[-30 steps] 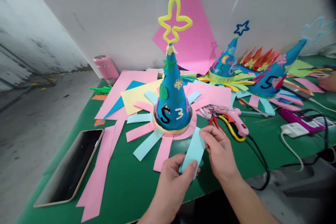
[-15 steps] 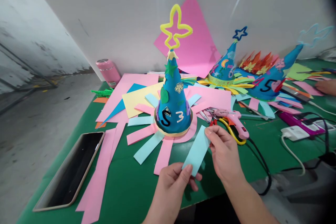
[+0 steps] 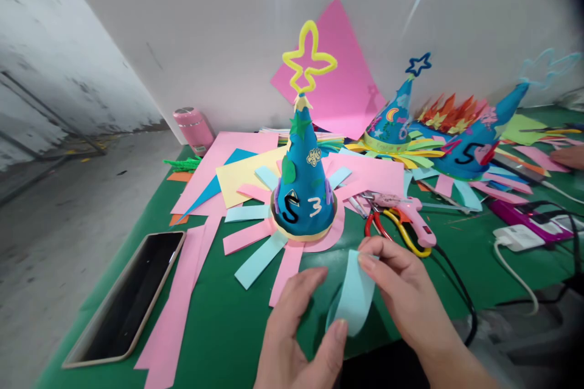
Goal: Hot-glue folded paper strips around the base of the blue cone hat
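My left hand (image 3: 298, 331) and my right hand (image 3: 406, 292) both pinch a light blue paper strip (image 3: 353, 295), which bends into a curve between them above the near edge of the green table (image 3: 219, 328). Just beyond stands a blue cone hat (image 3: 305, 185) with a yellow pipe-cleaner star (image 3: 309, 64) on top. Pink and light blue strips fan out from the hat's base.
A phone (image 3: 130, 295) lies at the left beside long pink strips (image 3: 176, 310). A pink glue gun (image 3: 413, 219) and scissors (image 3: 392, 225) lie right of the hat. Two more decorated hats (image 3: 433, 127), coloured sheets, a pink bottle (image 3: 194, 130), cables, and another person's hand (image 3: 570, 157) sit farther back.
The strip, straight before, is now bent into a curve. My hands have drawn closer together and lower, towards the table's near edge.
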The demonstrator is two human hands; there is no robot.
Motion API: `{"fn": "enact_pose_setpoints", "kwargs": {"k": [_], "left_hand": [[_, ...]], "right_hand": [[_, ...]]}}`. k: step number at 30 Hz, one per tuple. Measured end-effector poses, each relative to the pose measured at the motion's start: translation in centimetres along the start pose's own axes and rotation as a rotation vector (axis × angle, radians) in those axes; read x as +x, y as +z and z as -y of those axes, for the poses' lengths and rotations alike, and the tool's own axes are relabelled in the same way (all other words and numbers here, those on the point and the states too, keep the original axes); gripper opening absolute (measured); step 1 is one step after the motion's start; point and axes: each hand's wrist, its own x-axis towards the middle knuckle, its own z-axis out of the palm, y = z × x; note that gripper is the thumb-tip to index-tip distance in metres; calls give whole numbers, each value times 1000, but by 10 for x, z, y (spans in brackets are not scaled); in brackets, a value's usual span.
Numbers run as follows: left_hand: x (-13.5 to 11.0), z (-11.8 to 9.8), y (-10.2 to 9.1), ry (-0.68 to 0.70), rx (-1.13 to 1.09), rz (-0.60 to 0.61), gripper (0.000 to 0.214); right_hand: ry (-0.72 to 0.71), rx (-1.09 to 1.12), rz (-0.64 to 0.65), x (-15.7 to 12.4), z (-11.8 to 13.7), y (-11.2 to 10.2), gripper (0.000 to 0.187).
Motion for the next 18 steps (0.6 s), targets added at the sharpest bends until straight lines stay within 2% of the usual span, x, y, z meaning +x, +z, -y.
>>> {"fn": "enact_pose_setpoints", "kwargs": {"k": [3, 5, 7, 11, 14, 18], "left_hand": [[10, -12, 4, -77, -110, 22, 27], [16, -17, 9, -180, -201, 53, 19], [18, -18, 12, -257, -254, 54, 21], [19, -11, 13, -332, -298, 15, 27], [19, 1, 15, -360, -320, -25, 31], [20, 12, 20, -376, -340, -28, 34]], "right_hand": [[-14, -130, 100, -6, 3, 5, 18], [-40, -208, 102, -7, 2, 9, 18], [-74, -274, 81, -7, 0, 10, 18], [-130, -363, 51, -6, -6, 6, 11], [-131, -392, 15, -7, -12, 2, 20], [-173, -495, -33, -12, -20, -4, 22]]}}
